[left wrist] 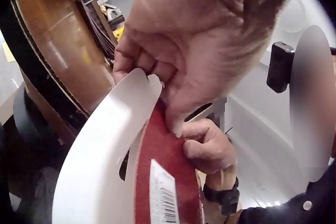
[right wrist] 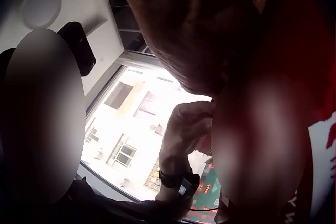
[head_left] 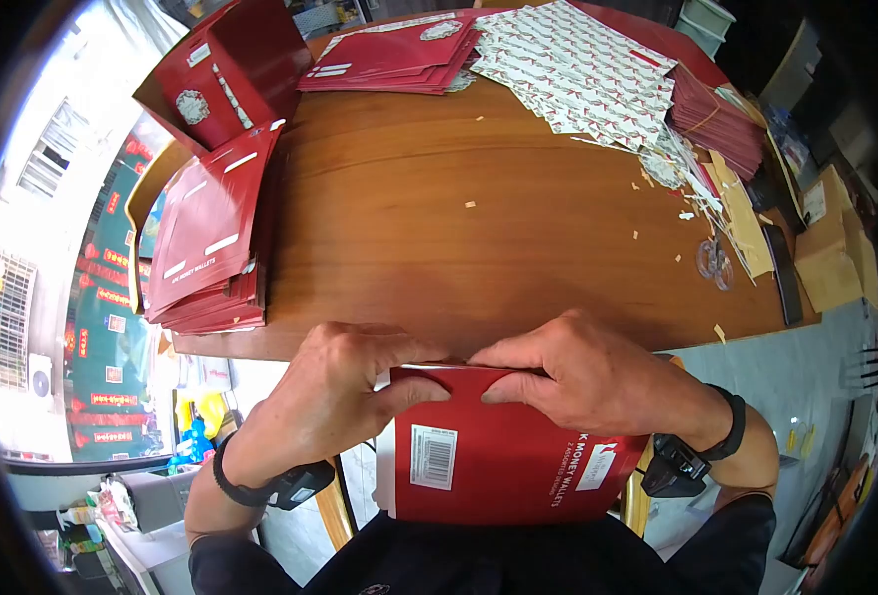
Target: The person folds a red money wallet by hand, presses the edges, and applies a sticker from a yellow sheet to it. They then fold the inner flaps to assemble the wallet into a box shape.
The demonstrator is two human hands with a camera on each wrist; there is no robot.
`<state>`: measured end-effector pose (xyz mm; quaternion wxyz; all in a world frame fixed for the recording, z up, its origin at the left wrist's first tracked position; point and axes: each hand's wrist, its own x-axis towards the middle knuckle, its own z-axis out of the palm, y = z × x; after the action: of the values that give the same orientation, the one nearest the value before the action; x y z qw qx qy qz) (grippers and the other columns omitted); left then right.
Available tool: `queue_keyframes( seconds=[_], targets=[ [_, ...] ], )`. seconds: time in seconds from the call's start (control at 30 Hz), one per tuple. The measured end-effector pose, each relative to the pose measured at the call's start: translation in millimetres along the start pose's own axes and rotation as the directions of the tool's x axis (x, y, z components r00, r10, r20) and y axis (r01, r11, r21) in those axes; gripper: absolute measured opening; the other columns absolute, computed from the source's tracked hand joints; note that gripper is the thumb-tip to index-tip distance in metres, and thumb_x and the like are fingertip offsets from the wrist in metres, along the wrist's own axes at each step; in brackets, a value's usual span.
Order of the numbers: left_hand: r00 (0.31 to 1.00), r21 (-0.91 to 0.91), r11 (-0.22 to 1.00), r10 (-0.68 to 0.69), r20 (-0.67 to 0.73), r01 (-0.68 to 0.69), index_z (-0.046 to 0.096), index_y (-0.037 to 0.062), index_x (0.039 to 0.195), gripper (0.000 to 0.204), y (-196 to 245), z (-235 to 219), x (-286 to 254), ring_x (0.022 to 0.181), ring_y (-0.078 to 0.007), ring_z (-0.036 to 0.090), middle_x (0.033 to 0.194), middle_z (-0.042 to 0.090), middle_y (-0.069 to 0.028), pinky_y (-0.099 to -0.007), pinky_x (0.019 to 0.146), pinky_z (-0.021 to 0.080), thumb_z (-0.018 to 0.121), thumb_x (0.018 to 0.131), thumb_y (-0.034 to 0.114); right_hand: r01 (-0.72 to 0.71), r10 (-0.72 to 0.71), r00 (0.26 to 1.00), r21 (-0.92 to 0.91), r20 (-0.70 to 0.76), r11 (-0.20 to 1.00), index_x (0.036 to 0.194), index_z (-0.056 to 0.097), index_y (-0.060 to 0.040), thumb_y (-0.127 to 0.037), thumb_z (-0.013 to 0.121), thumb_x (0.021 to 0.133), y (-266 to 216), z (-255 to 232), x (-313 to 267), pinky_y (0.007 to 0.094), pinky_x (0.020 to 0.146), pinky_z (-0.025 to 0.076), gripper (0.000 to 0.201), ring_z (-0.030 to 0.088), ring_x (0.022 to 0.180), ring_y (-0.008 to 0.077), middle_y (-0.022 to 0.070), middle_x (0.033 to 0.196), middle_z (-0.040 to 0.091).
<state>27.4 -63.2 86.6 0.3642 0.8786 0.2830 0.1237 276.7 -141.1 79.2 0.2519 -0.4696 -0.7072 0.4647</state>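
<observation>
A red printed cardboard sleeve marked "MONEY WALLETS" hangs upright between the person's body and the table edge. A white barcode label sits on its face. My left hand pinches its top edge, thumb on the near face and fingers behind. Close beside it, my right hand pinches the same edge, thumbs pointing toward each other. In the left wrist view a white card flap curves out beside the red face, its end at the left fingers. The fingertips behind the edge are hidden in the head view.
The brown table carries a stack of red sleeves on the left and more red sleeves at the back. White patterned sheets, a banded red stack, scissors and paper scraps lie on the right.
</observation>
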Motion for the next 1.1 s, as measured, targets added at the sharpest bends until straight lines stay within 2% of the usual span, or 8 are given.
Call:
queue_keyframes(
  seconds=[0.1,0.17,0.33,0.4,0.53,0.6,0.9,1.1],
  targets=[
    [1.0,0.006,1.0,-0.015,-0.016,0.015,0.082,0.0008,0.108,0.027,3,0,1,0.077,-0.0275,0.076,0.092,0.081,-0.0144,-0.0363,0.071,0.058,0.088,0.084,0.011,-0.007,0.007,0.999,-0.02,-0.033,1.0,0.111,0.074,0.0062,-0.01,0.067,0.1,3,-2,-5,0.0497,0.078,0.055,0.021,0.072,0.087,0.0479,0.0339,0.094,0.07],
    [1.0,0.016,1.0,-0.013,-0.01,0.013,0.083,0.0007,0.106,0.025,1,1,0,0.076,-0.0276,0.076,0.091,0.081,-0.0143,-0.036,0.071,0.058,0.088,0.084,0.01,-0.055,0.055,0.998,-0.075,-0.007,0.996,0.12,0.075,0.001,-0.016,0.072,0.099,7,0,-8,0.0431,0.08,0.059,0.028,0.074,0.088,0.0429,0.0273,0.099,0.075],
    [1.0,0.019,1.0,-0.015,-0.009,0.015,0.083,0.0,0.101,0.019,-1,3,0,0.072,-0.0247,0.075,0.09,0.081,-0.0137,-0.0347,0.068,0.058,0.087,0.085,0.009,0.021,-0.022,0.999,-0.027,-0.047,0.999,0.108,0.075,0.0057,-0.008,0.066,0.1,12,3,-7,0.049,0.076,0.057,0.018,0.072,0.083,0.0473,0.0323,0.091,0.071],
    [0.983,-0.036,0.983,-0.181,0.046,0.182,0.083,-0.0007,0.1,0.016,8,-4,3,0.071,-0.0191,0.075,0.089,0.082,-0.0128,-0.0329,0.067,0.057,0.086,0.087,0.009,0.031,-0.032,0.998,-0.021,-0.049,0.999,0.108,0.075,0.0054,-0.008,0.065,0.1,12,2,-6,0.0489,0.077,0.057,0.019,0.072,0.084,0.0468,0.032,0.091,0.071],
    [0.985,-0.077,0.983,-0.165,0.051,0.168,0.084,-0.0014,0.097,0.014,-5,-8,3,0.071,-0.0123,0.073,0.086,0.082,-0.0113,-0.0301,0.065,0.056,0.087,0.088,0.008,0.003,-0.006,1.0,-0.096,-0.025,0.995,0.111,0.077,0.002,-0.014,0.068,0.101,14,-6,-8,0.0446,0.077,0.059,0.021,0.075,0.084,0.0422,0.0277,0.093,0.074],
    [0.964,-0.1,0.961,-0.25,0.085,0.258,0.083,-0.0023,0.096,0.014,-6,-10,2,0.07,-0.0095,0.07,0.083,0.081,-0.01,-0.0282,0.064,0.055,0.087,0.088,0.008,-0.008,0.004,0.999,-0.146,-0.032,0.989,0.113,0.078,-0.0008,-0.016,0.071,0.1,18,-10,-13,0.0413,0.077,0.06,0.022,0.076,0.084,0.0385,0.0244,0.095,0.077],
    [0.949,-0.113,0.944,-0.298,0.106,0.309,0.083,-0.0033,0.094,0.013,-2,-7,7,0.07,-0.0089,0.068,0.081,0.08,-0.0089,-0.0276,0.063,0.054,0.087,0.087,0.007,-0.036,0.027,0.999,-0.233,-0.038,0.972,0.108,0.079,-0.0021,-0.019,0.074,0.097,19,-6,-18,0.0408,0.075,0.059,0.021,0.074,0.081,0.0387,0.0219,0.09,0.076],
    [0.93,-0.16,0.919,-0.341,0.134,0.36,0.082,-0.0045,0.093,0.013,-19,-10,-2,0.071,-0.0095,0.069,0.082,0.08,-0.0095,-0.0276,0.064,0.055,0.087,0.088,0.006,-0.103,0.096,0.994,-0.123,-0.059,0.987,0.105,0.078,0.0017,-0.016,0.072,0.097,23,-15,-29,0.0454,0.076,0.058,0.02,0.073,0.083,0.0422,0.0267,0.09,0.074]
  ],
)
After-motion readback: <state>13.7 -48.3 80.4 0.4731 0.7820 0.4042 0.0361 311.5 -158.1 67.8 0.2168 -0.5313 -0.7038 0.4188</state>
